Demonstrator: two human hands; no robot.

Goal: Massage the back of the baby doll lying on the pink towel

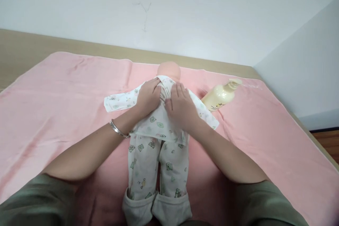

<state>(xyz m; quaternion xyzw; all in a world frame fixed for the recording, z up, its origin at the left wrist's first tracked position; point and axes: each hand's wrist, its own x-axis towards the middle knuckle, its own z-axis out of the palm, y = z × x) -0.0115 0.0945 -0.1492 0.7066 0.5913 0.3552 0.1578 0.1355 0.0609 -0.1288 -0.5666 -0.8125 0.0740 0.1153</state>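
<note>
- shirt (pixel 159 125) on the doll (pixel 168 70), directly under the fingers; its long axis points away, head farthest
- left hand (pixel 148 96) and right hand (pixel 183 106) equally near, both touching; fingers mostly together, whether pinching cloth i cannot tell
- bottle (pixel 220 96) just beside, on the sheet (pixel 82 113)

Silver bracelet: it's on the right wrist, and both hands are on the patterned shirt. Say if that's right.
Wrong side: the head view shows the silver bracelet on the left. The left hand and right hand are indeed on the patterned shirt.
</note>
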